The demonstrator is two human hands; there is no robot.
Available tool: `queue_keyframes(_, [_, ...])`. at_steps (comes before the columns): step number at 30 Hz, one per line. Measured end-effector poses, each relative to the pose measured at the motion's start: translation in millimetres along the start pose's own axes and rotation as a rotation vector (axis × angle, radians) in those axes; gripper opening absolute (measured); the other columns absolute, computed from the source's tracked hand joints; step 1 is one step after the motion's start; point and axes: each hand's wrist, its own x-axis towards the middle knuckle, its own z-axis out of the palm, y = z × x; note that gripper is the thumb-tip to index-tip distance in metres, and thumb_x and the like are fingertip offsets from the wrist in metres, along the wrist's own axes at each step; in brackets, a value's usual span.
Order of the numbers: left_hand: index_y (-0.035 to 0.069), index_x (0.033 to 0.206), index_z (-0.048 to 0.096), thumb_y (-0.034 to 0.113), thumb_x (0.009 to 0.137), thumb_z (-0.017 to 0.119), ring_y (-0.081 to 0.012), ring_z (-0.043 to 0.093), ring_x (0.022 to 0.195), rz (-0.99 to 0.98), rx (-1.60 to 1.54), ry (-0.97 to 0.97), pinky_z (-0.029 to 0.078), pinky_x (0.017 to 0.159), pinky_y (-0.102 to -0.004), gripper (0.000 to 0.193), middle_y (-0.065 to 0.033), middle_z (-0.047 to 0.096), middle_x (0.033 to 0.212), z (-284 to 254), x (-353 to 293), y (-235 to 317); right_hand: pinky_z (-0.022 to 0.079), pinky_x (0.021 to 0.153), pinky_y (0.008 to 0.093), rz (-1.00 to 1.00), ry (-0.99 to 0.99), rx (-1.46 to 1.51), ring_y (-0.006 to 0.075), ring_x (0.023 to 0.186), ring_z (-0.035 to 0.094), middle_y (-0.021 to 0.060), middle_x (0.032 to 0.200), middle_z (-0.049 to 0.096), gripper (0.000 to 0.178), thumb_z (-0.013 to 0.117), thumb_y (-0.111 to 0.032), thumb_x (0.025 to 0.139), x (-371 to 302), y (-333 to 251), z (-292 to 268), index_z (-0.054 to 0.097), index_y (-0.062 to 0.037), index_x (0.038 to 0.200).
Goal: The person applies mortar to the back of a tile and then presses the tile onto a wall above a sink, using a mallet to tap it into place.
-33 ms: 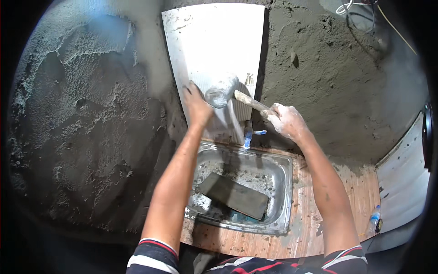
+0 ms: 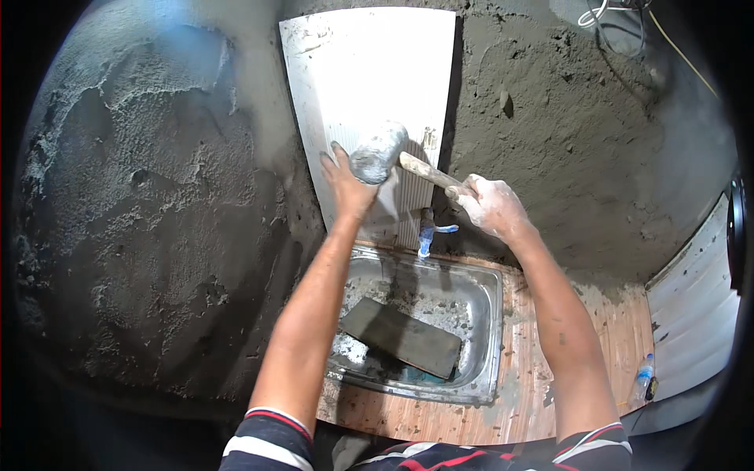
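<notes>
My right hand (image 2: 496, 209) is closed round the pale, worn wooden handle of a mallet (image 2: 429, 170). The mallet's thick, round, grey-white head is over the lower part of a white ribbed panel (image 2: 369, 59), which rests against the plastered wall. Just left of the mallet head, my left hand (image 2: 345, 188) lies with fingers spread against the panel; part of its thumb side is hidden by the head. Below the panel's lower edge sits a tap with a blue handle (image 2: 426, 235).
A metal sink (image 2: 496, 330) spattered with mortar holds a grey slab (image 2: 404, 336). Around it runs a wood-patterned counter (image 2: 525, 369), with a plastic bottle (image 2: 645, 373) at the right. Rough grey mortar covers the wall (image 2: 542, 118). Loose cables (image 2: 609, 16) hang at the top right.
My left hand has shifted slightly right along the panel, closer to the mallet head, and its fingers show more spread. The mallet has tilted a little, its head slightly further left.
</notes>
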Motion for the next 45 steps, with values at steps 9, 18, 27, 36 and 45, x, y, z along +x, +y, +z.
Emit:
queue_keyframes(9, [0.006, 0.142, 0.055, 0.051, 0.065, 0.092, -0.0432, 0.030, 0.146, 0.021, -0.318, 0.201, 0.017, 0.123, -0.0585, 0.097, -0.0248, 0.043, 0.153, 87, -14, -55, 0.054, 0.086, 0.0540, -0.118, -0.038, -0.217, 0.0430, 0.097, 0.070, 0.0234, 0.097, 0.073, 0.048, 0.055, -0.051, 0.099, 18, -51, -7, 0.069, -0.0060, 0.108])
queue_keyframes(18, [-0.017, 0.117, 0.060, 0.032, 0.082, 0.079, -0.0299, 0.070, 0.097, -0.420, -0.295, -0.272, 0.052, 0.086, -0.0413, 0.063, -0.0262, 0.072, 0.107, 87, -24, -77, 0.055, 0.089, 0.0516, -0.215, -0.146, -0.306, 0.0418, 0.101, 0.070, 0.0252, 0.104, 0.072, 0.056, 0.054, -0.055, 0.099, 60, -80, 34, 0.071, -0.0035, 0.109])
queue_keyframes(27, [-0.013, 0.128, 0.057, 0.043, 0.087, 0.076, -0.0283, 0.060, 0.119, -0.235, -0.293, -0.149, 0.046, 0.099, -0.0406, 0.072, -0.0311, 0.061, 0.129, 77, -31, -66, 0.054, 0.090, 0.0520, -0.199, -0.117, -0.299, 0.0415, 0.102, 0.069, 0.0251, 0.104, 0.072, 0.055, 0.054, -0.055, 0.099, 59, -66, 45, 0.072, -0.0031, 0.107])
queue_keyframes(36, [-0.013, 0.143, 0.040, 0.017, 0.070, 0.090, -0.0447, 0.049, 0.134, 0.010, 0.063, 0.058, 0.038, 0.116, -0.0459, 0.093, -0.0345, 0.052, 0.140, 51, -38, -94, 0.054, 0.093, 0.0491, 0.008, -0.131, -0.262, 0.0367, 0.104, 0.071, 0.0195, 0.106, 0.074, 0.049, 0.060, -0.053, 0.094, 10, -8, -11, 0.071, -0.0096, 0.114])
queue_keyframes(45, [-0.010, 0.144, 0.044, 0.017, 0.085, 0.081, -0.0408, 0.056, 0.128, 0.144, 0.035, 0.094, 0.045, 0.111, -0.0486, 0.074, -0.0303, 0.057, 0.136, -46, 52, 16, 0.054, 0.077, 0.0490, 0.075, -0.039, -0.116, 0.0387, 0.086, 0.072, 0.0223, 0.089, 0.073, 0.039, 0.070, -0.040, 0.090, -63, 70, -42, 0.069, -0.0029, 0.103])
